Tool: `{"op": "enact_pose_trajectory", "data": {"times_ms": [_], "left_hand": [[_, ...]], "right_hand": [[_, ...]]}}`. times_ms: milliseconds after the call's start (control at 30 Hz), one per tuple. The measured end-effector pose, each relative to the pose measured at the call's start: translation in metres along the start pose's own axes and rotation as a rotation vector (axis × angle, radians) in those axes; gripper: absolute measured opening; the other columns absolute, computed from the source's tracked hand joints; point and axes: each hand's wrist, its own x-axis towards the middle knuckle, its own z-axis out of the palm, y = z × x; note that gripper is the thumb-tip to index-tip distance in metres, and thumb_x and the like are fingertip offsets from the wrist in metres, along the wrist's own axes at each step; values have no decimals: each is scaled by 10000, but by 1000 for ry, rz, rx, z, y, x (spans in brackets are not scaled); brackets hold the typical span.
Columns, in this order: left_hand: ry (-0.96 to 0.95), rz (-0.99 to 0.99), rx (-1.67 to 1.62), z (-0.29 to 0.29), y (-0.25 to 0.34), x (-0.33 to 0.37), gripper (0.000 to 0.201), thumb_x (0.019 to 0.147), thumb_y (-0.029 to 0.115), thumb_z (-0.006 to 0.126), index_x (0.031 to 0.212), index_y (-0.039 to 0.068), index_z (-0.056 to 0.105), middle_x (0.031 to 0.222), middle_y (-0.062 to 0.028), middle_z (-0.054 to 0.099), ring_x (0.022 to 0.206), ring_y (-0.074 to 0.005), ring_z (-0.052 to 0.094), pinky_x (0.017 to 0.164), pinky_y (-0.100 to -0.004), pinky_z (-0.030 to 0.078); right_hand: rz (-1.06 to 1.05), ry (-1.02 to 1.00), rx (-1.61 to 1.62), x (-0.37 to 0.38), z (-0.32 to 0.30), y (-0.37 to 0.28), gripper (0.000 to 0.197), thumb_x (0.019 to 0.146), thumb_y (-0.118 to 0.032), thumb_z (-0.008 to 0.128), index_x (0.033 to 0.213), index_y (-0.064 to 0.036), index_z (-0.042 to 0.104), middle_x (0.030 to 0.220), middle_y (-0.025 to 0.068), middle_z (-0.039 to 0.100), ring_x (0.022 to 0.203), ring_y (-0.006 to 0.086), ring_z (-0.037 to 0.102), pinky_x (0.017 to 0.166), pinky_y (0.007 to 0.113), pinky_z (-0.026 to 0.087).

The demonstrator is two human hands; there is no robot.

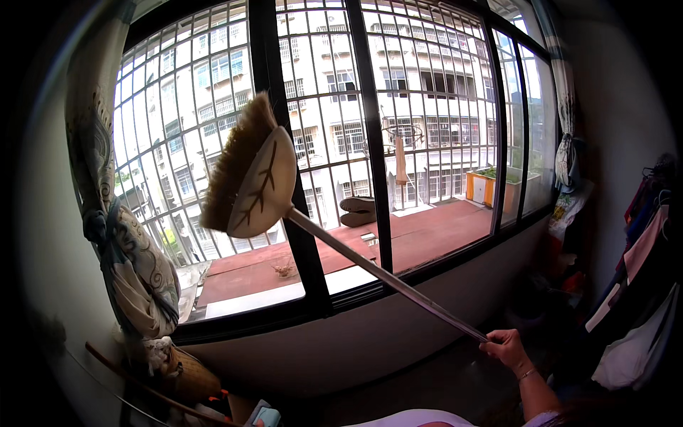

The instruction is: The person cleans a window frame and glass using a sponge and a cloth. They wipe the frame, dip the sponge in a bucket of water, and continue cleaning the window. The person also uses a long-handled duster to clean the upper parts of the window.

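My right hand (506, 350) is closed round the end of a broom's long metal handle at the lower right. The broom (265, 186) is lifted across the window, its handle slanting up to the left. Its pale plastic head carries a dark branch-like pattern, and its brown bristles point up and left. In this view the head overlaps the dark window frame (313, 263); whether it touches the frame or glass I cannot tell. My left hand is not in view.
Patterned curtains (135, 270) are tied at the left; another curtain (566, 153) hangs right. Beyond the window are metal bars, a reddish ledge with shoes (358, 211) and an orange-and-white planter (481, 186). Clothes (644, 245) hang right. A woven basket (188, 376) stands lower left.
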Motion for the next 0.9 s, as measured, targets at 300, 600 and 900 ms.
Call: {"op": "enact_pose_trajectory", "data": {"times_ms": [300, 600, 900], "left_hand": [[-31, 140, 53, 32, 0, -7, 351, 882, 437, 624, 866, 99, 529, 532, -18, 462, 346, -144, 404, 298, -290, 290], [-82, 174, 112, 69, -3, -5, 352, 876, 432, 628, 880, 93, 533, 560, -23, 470, 375, -149, 413, 326, -292, 298], [-94, 179, 123, 82, -11, -8, 354, 869, 428, 632, 894, 88, 536, 589, -29, 478, 404, -153, 421, 353, -295, 306]], "right_hand": [[-423, 22, 273, 189, 10, -168, 235, 949, -245, 589, 1086, -54, 578, 705, 38, 571, 391, 62, 431, 345, 211, 306], [-326, 360, 237, 288, -105, -215, 460, 885, -414, 658, 1222, -107, 598, 638, 8, 494, 398, 57, 394, 332, 220, 293], [-194, 718, 103, 325, -202, -182, 364, 935, -432, 555, 901, -71, 583, 578, 37, 469, 364, 117, 416, 316, 288, 315]]}}
